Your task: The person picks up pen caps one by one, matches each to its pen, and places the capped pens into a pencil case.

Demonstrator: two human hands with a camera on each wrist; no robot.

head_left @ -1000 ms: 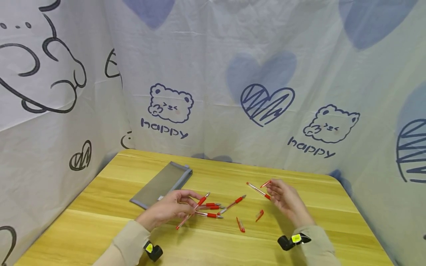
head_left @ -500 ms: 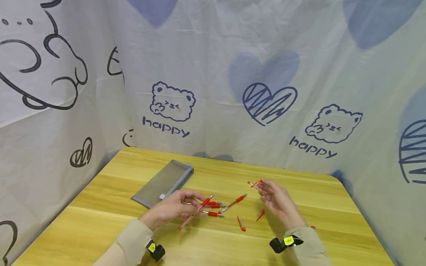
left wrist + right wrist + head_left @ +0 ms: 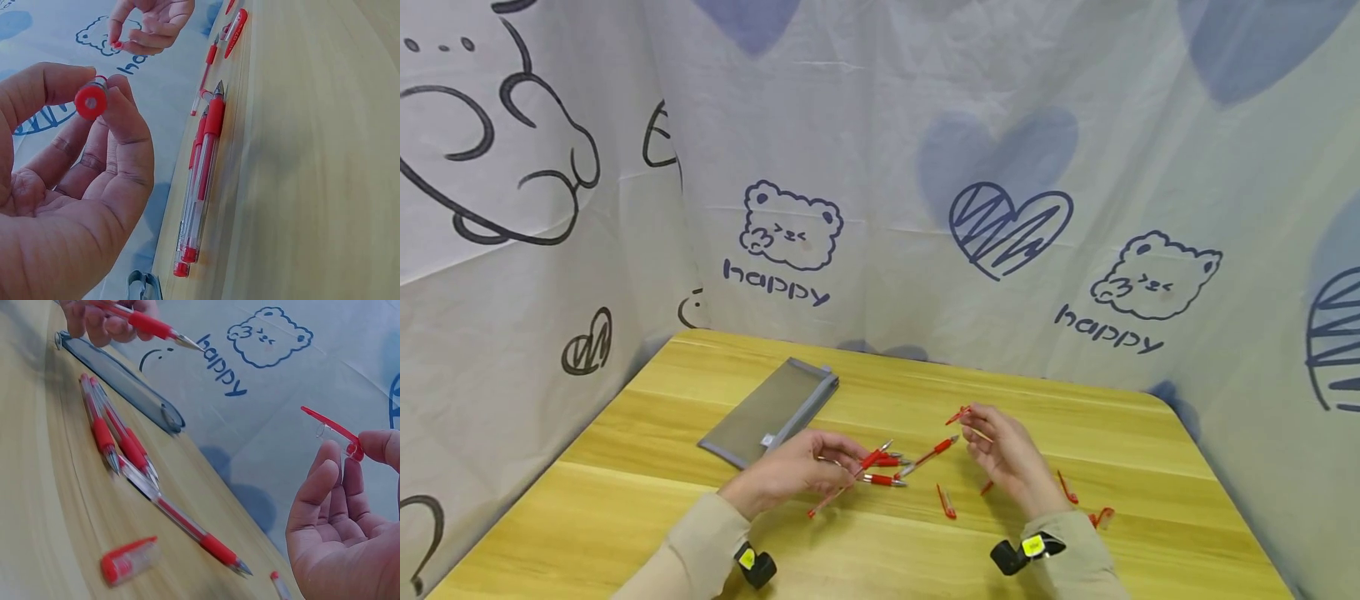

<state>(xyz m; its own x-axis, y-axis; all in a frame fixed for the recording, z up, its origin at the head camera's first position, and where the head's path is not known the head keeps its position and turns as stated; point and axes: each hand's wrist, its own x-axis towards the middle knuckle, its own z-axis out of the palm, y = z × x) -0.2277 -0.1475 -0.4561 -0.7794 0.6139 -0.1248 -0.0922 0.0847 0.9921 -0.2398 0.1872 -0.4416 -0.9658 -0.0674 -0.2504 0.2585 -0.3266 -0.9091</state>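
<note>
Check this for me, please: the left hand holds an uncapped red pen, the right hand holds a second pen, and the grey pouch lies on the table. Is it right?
Not quite. The right hand holds a pen cap, not a second pen, as the right wrist view shows. The left hand holds an uncapped red pen, and the grey pouch lies on the table.

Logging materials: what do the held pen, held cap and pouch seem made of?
Held pen: likely smooth, clear plastic, by its see-through barrel; the silvery, shiny tip suggests metal. Held cap: likely plastic, smooth red clip, see-through body. Pouch: dull grey panel suggests mesh or film; weave unclear.
</note>
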